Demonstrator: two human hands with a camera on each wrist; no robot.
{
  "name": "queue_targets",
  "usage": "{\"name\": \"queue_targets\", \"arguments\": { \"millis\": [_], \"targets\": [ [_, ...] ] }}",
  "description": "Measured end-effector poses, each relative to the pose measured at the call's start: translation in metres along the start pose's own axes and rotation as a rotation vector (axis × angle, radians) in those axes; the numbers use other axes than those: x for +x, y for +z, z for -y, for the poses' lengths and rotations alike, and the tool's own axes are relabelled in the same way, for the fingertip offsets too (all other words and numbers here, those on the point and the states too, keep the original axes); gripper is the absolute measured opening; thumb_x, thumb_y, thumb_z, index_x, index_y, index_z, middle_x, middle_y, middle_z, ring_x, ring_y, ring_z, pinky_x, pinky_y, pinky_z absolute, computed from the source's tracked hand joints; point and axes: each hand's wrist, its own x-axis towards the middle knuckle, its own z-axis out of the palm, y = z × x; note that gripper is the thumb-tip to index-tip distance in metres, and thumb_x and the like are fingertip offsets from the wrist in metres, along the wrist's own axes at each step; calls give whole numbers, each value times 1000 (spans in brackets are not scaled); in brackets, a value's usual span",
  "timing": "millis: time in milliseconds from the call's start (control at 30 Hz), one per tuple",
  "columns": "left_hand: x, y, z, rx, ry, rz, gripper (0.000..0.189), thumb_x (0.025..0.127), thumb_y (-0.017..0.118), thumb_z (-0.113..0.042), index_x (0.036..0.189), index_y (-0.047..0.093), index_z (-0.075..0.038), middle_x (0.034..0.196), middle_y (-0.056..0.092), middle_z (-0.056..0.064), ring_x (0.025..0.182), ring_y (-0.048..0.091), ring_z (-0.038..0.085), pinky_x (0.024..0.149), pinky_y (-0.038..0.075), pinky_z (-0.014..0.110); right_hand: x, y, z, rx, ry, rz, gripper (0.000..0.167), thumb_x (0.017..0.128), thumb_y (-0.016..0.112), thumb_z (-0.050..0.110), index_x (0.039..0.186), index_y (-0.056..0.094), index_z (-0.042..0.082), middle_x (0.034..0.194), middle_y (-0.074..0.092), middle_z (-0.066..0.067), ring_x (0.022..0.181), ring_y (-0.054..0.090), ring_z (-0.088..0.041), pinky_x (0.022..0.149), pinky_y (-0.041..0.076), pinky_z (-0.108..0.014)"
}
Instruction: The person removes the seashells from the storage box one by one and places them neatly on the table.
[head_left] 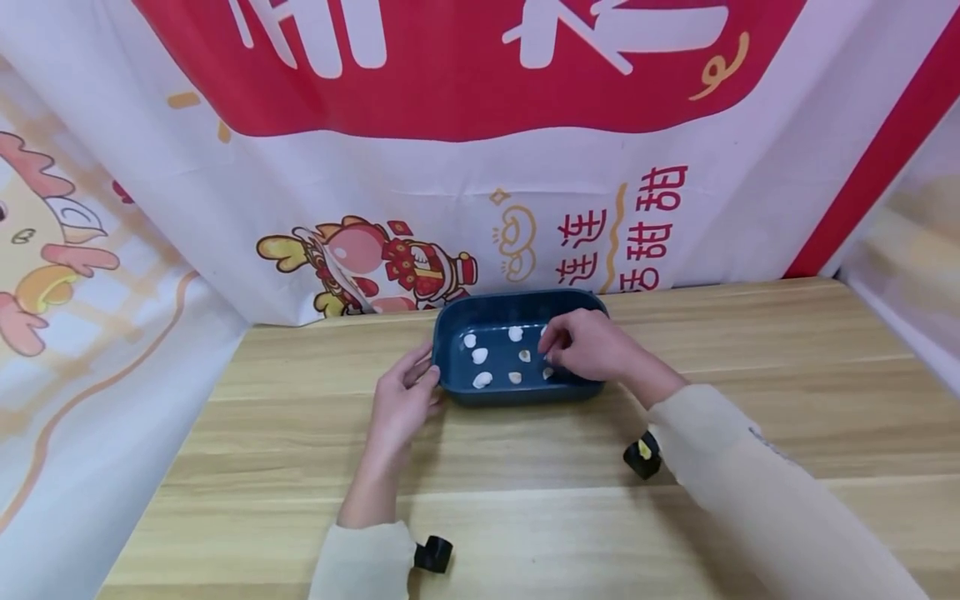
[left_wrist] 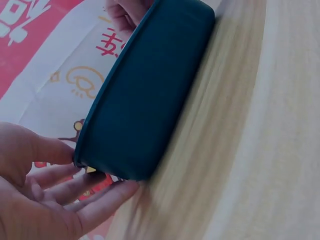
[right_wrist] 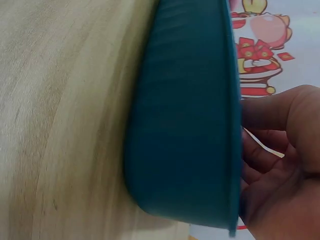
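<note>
A dark teal rectangular dish [head_left: 495, 398] sits on the table with several small white and tan shells [head_left: 480, 356] spread in rows on its floor. At its left end my left hand [head_left: 401, 400] holds the dish, thumb at the rim and fingers against the outer end wall, as the left wrist view shows. My right hand [head_left: 592, 346] reaches over the right side into the dish. Its thumb and fingertips come together at a small shell in the right column, mostly covered by the hand. In the right wrist view the dish wall [right_wrist: 185, 115] hides those fingertips.
The wood-grain table [head_left: 495, 517] extends in front of the dish and to both sides. A white cloth backdrop [head_left: 435, 175] with red print and cartoon figures hangs just behind the dish. Black wrist cameras [head_left: 433, 554] sit below both sleeves.
</note>
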Motion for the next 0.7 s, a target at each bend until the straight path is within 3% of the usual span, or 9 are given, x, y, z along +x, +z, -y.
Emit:
{"name": "queue_targets", "arguments": {
  "millis": [300, 533, 700],
  "targets": [
    [9, -10, 6, -165, -47, 79, 48, 111, 57, -10, 157, 56, -23, 163, 55, 9, 142, 61, 33, 106, 62, 54, 15, 8, -3, 37, 108, 66, 8, 101, 72, 10, 106, 78, 9, 98, 76, -6, 94, 64, -21, 95, 54, -39],
    [13, -9, 6, -165, -39, 112, 49, 111, 57, -10, 158, 56, -24, 163, 55, 9, 143, 60, 34, 105, 62, 55, 15, 9, -8, 50, 169, 60, 5, 100, 72, 9, 103, 77, 9, 104, 75, -8, 103, 62, -26, 106, 51, -45],
    [13, -11, 9, -185, -38, 108, 49, 110, 59, -10, 157, 57, -24, 163, 56, 10, 142, 61, 34, 105, 62, 55, 16, 12, -7, 22, 164, 52, 6, 100, 71, 7, 100, 77, 9, 104, 76, -9, 105, 63, -27, 109, 52, -48]
  ]
}}
